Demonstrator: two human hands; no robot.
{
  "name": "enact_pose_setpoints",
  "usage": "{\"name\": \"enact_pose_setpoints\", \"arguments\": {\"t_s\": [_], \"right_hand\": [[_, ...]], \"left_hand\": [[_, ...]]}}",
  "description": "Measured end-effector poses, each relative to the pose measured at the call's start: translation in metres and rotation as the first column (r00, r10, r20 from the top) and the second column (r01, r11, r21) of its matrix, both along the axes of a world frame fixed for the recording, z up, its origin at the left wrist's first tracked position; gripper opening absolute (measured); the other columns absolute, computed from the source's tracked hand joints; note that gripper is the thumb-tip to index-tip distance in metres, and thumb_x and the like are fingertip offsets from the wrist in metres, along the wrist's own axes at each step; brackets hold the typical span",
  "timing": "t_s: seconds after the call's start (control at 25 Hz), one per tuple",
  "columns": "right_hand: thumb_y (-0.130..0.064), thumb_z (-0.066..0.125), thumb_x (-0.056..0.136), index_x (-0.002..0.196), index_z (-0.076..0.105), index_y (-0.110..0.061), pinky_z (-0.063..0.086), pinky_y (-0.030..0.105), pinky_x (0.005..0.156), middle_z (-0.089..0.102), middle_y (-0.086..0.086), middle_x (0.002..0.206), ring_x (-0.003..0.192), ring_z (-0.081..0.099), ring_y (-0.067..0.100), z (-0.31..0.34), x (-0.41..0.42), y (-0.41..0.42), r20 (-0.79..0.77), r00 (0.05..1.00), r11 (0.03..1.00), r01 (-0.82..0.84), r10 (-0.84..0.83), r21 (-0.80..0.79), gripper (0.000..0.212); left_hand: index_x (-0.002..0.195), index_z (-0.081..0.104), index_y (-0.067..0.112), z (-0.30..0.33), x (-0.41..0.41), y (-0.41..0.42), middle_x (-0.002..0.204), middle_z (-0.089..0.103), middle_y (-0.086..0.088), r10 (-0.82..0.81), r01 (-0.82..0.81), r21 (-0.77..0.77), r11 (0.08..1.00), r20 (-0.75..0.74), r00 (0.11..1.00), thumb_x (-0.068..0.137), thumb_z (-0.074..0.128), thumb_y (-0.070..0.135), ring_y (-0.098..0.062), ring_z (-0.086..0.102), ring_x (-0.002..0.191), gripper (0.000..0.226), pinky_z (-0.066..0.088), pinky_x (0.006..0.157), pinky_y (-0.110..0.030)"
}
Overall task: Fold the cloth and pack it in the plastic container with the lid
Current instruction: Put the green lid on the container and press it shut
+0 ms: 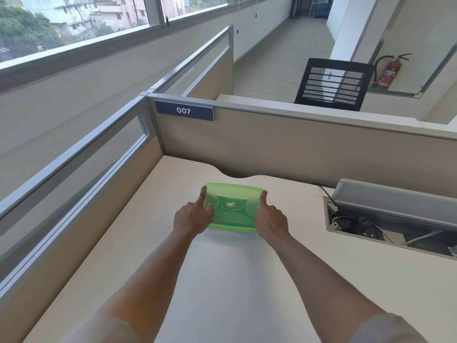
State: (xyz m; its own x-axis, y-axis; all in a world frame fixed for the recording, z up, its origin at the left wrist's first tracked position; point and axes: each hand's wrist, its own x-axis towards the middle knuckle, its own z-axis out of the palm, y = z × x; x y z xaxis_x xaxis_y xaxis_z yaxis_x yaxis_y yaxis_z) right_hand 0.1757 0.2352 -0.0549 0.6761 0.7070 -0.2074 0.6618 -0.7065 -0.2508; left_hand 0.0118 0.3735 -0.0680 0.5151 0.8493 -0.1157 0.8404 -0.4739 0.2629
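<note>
A green plastic container (232, 211) with its green lid on sits on the cream desk (222, 280), towards the far middle. My left hand (191, 217) grips its left end, thumb lying on the lid. My right hand (270, 219) grips the right end the same way, thumb up along the lid's edge. The lid has a round logo in its centre. No cloth shows anywhere in view; I cannot see through the lid.
Beige cubicle partitions (296, 149) wall the desk at the back and left, with a "007" label (184, 110). An open cable tray (385, 219) with wires lies at the right. A black mesh chair (332, 84) stands beyond the partition.
</note>
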Motion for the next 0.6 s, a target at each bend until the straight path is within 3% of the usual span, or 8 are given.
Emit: {"name": "enact_pose_setpoints", "arguments": {"t_s": [0.2, 0.4, 0.48, 0.6], "right_hand": [[-0.002, 0.038, 0.087, 0.155, -0.001, -0.014, 0.04, 0.036, 0.065, 0.066, 0.013, 0.095, 0.073, 0.05, 0.031, 0.001, 0.0, 0.001, -0.005, 1.0, 1.0, 0.006, -0.006, 0.018, 0.079], [-0.005, 0.036, 0.091, 0.155, -0.001, -0.016, 0.04, 0.036, 0.066, 0.065, 0.014, 0.099, 0.076, 0.051, 0.032, -0.005, 0.002, 0.002, -0.017, 1.0, 0.998, 0.013, -0.012, 0.058, 0.074], [-0.01, 0.035, 0.096, 0.155, 0.002, -0.016, 0.041, 0.037, 0.069, 0.063, 0.015, 0.108, 0.087, 0.058, 0.035, -0.008, 0.001, 0.002, -0.037, 0.999, 0.997, 0.024, -0.021, 0.076, 0.068], [-0.027, 0.039, 0.101, 0.151, 0.02, -0.008, 0.045, 0.042, 0.081, 0.052, 0.018, 0.127, 0.104, 0.055, 0.036, -0.01, -0.002, 0.003, 0.106, 0.994, 0.987, 0.009, -0.027, 0.16, 0.057]], "left_hand": [[0.157, 0.0, 0.037, 0.0, 0.002, -0.002, 0.095, 0.068, -0.017, -0.011, 0.011, 0.044, 0.999, -0.002, 1.0, 0.099, 0.024, 0.045, -0.035, 0.064, 0.083, 0.063, 0.047, 0.068, -0.038], [0.157, -0.004, 0.034, 0.001, 0.005, 0.0, 0.104, 0.069, -0.017, -0.022, 0.024, 0.034, 0.999, -0.066, 0.998, 0.101, 0.019, 0.047, -0.035, 0.065, 0.09, 0.062, 0.044, 0.071, -0.039], [0.158, -0.002, 0.032, 0.003, 0.006, -0.001, 0.118, 0.063, -0.017, -0.023, 0.027, 0.048, 0.998, -0.082, 0.996, 0.101, 0.02, 0.05, -0.036, 0.062, 0.1, 0.063, 0.046, 0.077, -0.041], [0.158, 0.007, 0.023, 0.006, 0.011, -0.006, 0.15, 0.04, -0.015, -0.128, 0.126, 0.209, 0.97, -0.007, 0.992, 0.101, 0.028, 0.052, -0.037, 0.043, 0.131, 0.068, 0.039, 0.102, -0.048]]}}
